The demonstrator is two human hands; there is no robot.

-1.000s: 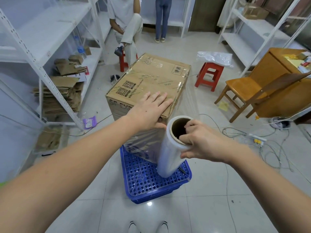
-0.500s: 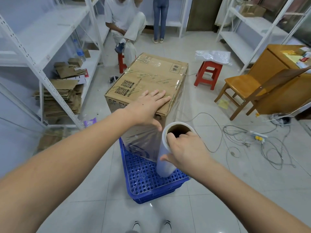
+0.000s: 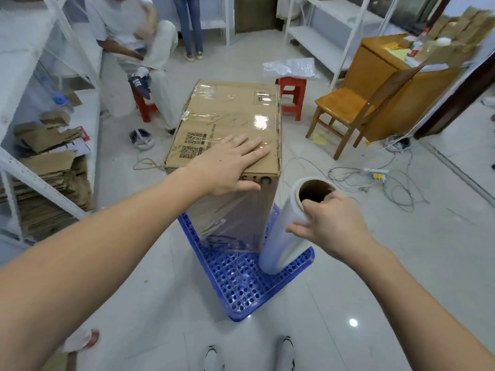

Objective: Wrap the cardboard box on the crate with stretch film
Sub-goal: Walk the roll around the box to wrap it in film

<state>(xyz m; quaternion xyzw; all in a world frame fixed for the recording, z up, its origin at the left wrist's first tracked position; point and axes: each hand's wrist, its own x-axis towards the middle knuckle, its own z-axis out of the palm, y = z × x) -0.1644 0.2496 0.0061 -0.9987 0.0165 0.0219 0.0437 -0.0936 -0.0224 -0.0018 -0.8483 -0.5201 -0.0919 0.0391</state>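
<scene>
One cardboard box (image 3: 230, 124) on blue crate (image 3: 241, 279), near face filmed. Left hand (image 3: 230, 164): fingers flat on box top. Right hand (image 3: 329, 223): fingers gripping stretch-film roll (image 3: 284, 231) at crate's right corner. Risk: slack tension, film sagging.

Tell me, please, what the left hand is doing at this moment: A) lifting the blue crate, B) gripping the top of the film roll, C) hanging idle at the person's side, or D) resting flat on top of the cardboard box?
D: the left hand lies with straight fingers on the top face of the cardboard box, near its closest edge, while the right hand holds the top of the stretch film roll.
</scene>
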